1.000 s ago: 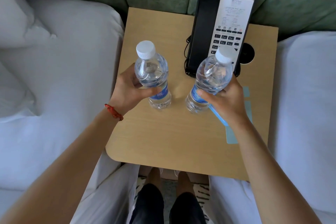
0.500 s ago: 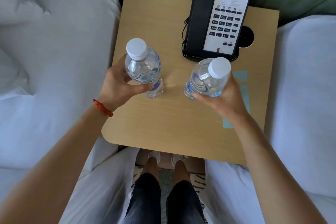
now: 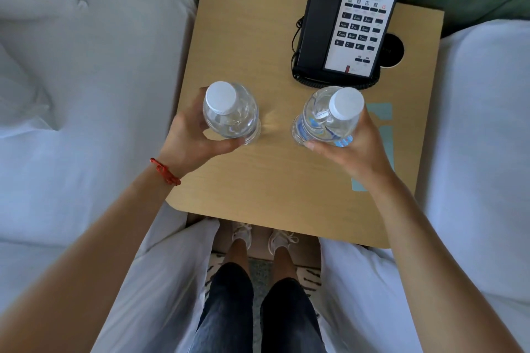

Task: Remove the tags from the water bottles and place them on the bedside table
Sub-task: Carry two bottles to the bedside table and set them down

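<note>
We wrap our left hand (image 3: 190, 139) round one water bottle (image 3: 231, 112) and our right hand (image 3: 354, 149) round the other bottle (image 3: 327, 117), both caps up over the worktop (image 3: 275, 180) near the phone (image 3: 344, 23), seemingly to set them standing side by side.

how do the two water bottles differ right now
The left bottle stands near upright in the left hand, so its blue label is hidden. The right bottle, gripped by the right hand, leans with its cap to the right, blue label showing. It sits nearer the phone. Both are clear, white-capped, and over the bedside table.
</note>
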Demonstrator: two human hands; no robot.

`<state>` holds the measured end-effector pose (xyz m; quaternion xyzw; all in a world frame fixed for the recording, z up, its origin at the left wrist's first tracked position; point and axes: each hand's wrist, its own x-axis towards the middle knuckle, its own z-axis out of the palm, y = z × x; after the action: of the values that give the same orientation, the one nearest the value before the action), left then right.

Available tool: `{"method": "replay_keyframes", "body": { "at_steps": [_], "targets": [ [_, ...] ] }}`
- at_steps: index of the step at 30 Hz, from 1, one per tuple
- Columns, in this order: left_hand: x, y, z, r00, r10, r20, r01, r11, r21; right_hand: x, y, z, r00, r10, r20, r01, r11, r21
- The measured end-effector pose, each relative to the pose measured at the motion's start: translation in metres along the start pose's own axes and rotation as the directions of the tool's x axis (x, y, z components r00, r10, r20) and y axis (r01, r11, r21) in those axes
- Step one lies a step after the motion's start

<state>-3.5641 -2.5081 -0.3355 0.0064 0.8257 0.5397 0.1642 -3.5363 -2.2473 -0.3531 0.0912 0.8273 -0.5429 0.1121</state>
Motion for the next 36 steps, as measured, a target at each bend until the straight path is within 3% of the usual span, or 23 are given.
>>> {"method": "replay_keyframes", "body": {
  "at_steps": [14, 18, 26, 30, 36],
  "targets": [
    [-0.016, 0.014, -0.001, 0.986, -0.162, 0.035, 0.166, 0.971, -0.170, -0.025, -0.013, -0.003, 0.995, 0.098, 0.021, -0.099, 0.993, 0.058],
    [-0.028, 0.022, -0.003, 0.988, -0.157, -0.010, 0.153, 0.972, -0.178, -0.037, -0.026, -0.007, 0.989, 0.151, 0.001, -0.150, 0.985, 0.080],
    [-0.059, 0.040, -0.013, 0.943, -0.304, -0.136, 0.271, 0.937, -0.218, -0.072, -0.073, -0.005, 0.971, 0.227, -0.077, -0.221, 0.972, 0.083],
    [-0.075, 0.058, -0.024, 0.940, -0.293, -0.175, 0.273, 0.953, -0.128, -0.086, -0.097, -0.002, 0.959, 0.229, -0.167, -0.225, 0.973, 0.044],
    [-0.096, 0.084, -0.043, 0.944, -0.171, -0.283, 0.233, 0.952, 0.200, -0.092, -0.127, -0.005, 0.968, 0.105, -0.228, -0.126, 0.989, -0.079]
  ]
}}
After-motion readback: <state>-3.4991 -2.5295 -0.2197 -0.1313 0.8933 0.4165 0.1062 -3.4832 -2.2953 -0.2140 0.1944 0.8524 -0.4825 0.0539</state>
